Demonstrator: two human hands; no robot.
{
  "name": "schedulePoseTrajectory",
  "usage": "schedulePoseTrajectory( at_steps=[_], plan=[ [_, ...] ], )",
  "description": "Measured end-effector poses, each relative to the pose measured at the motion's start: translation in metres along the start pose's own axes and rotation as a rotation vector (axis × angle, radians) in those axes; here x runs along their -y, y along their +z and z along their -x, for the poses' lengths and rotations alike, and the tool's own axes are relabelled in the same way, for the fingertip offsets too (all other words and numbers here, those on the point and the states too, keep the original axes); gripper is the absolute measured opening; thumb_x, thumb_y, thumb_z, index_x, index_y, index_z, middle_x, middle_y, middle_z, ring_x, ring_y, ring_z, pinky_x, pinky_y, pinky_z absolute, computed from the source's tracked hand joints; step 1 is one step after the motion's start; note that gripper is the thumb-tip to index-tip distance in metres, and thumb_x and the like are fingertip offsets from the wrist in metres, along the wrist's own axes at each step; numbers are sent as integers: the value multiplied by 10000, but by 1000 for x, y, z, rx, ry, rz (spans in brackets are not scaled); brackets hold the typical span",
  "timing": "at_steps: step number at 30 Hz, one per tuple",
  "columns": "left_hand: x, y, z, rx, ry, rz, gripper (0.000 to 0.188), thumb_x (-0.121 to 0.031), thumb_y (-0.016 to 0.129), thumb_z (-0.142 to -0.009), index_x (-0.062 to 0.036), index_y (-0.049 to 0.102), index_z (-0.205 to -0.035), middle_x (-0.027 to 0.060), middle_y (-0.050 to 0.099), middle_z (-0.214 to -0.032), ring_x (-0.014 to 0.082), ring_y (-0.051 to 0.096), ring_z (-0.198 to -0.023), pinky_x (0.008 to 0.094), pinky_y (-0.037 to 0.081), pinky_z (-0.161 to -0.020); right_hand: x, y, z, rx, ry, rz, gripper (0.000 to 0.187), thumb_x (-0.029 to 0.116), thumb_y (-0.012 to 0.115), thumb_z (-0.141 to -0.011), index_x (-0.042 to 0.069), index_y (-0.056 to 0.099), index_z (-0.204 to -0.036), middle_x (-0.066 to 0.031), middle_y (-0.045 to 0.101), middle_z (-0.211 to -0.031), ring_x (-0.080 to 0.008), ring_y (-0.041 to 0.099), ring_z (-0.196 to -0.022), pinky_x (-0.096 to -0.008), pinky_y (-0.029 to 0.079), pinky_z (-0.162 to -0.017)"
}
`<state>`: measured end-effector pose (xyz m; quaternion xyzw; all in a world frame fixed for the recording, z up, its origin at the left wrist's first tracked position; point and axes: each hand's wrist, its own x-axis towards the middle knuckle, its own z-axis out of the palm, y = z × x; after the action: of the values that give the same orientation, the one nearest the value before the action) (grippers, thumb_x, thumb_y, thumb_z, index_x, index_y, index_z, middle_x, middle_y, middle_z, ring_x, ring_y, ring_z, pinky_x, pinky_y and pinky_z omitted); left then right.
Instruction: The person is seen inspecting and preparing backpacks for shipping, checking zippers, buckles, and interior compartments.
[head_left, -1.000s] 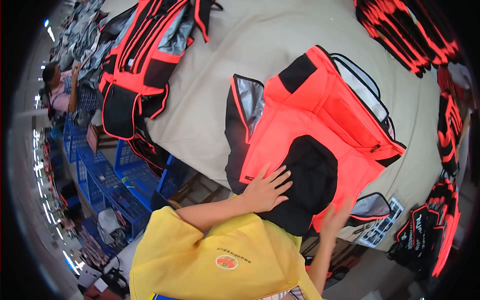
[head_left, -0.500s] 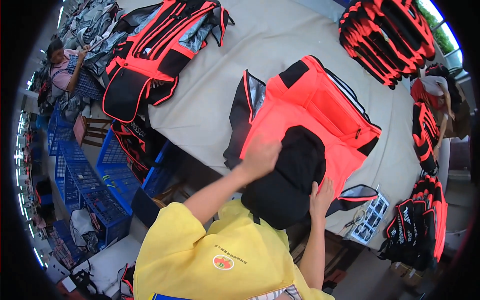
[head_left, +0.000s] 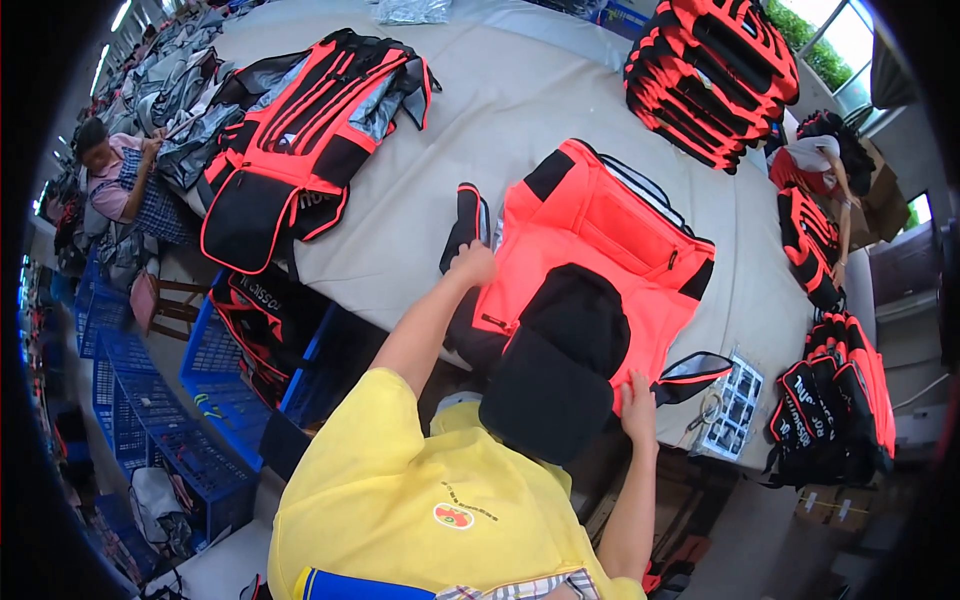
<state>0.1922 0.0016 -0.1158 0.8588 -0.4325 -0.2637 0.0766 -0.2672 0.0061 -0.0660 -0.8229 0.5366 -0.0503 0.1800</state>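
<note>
A bright coral-red and black backpack [head_left: 570, 225] lies spread on the table in front of me, its zipped pocket toward the far right. Its black, squarish flap [head_left: 548, 395] hangs over the near table edge against my yellow shirt. At the backpack's left side, my left hand [head_left: 473, 265] is closed on the base of a black side wing [head_left: 465, 222], which sticks up with its grey lining partly showing. My right hand [head_left: 637, 408] rests at the lower right edge with fingers stretched out, beside another black side wing [head_left: 695, 372] with silver lining.
Another backpack [head_left: 290, 150] lies at the table's left. A tall stack of red-black pieces [head_left: 712, 80] stands at the far right, with more bags [head_left: 835, 400] nearer. Scissors [head_left: 708, 410] lie by a pale plastic tray [head_left: 735, 408]. Blue crates [head_left: 185, 450] stand left; two people work nearby.
My left hand has moved up and left from the black middle to the left side wing, which now stands folded upright. The black flap is spread flatter. My right hand stays near the right edge.
</note>
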Motion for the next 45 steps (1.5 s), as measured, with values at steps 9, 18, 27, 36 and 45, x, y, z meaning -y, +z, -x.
schedulePoseTrajectory(
  at_steps=[9,18,27,36,45],
  plan=[
    [46,3,-6,455,64,1190,265,-242,632,-1026,-19,729,-1132,29,711,-1060,104,601,-984,301,479,-872,248,1,-133,-20,-162,-584,273,159,686,-1008,-15,693,-1218,-201,756,-1088,-285,754,-1002,-362,582,-878],
    [60,-8,-17,676,83,1279,192,-222,609,-1044,-44,681,-1053,5,655,-972,90,549,-889,273,450,-799,276,72,-167,91,-92,-411,383,153,767,-942,10,692,-1290,-174,695,-1026,-262,714,-853,-356,574,-840],
    [50,17,-11,458,-148,1538,125,-152,711,-956,-31,690,-976,24,660,-896,109,589,-846,280,483,-768,304,96,-173,-65,-224,18,161,226,742,-950,67,732,-972,-151,661,-901,-370,693,-771,-463,567,-698],
    [36,2,-9,292,-46,1553,127,-83,691,-975,-59,611,-1071,0,633,-904,80,579,-824,256,478,-722,253,52,-178,-169,405,-863,263,212,560,-1101,11,639,-951,8,555,-688,-75,488,-566,-261,410,-534],
    [52,-8,-6,451,58,1343,444,-64,748,-947,-16,463,-1284,132,752,-1058,181,695,-1001,346,534,-938,92,-39,-33,-763,523,-928,189,206,597,-1089,46,643,-1002,2,607,-719,-79,561,-597,-237,463,-555]
  ],
)
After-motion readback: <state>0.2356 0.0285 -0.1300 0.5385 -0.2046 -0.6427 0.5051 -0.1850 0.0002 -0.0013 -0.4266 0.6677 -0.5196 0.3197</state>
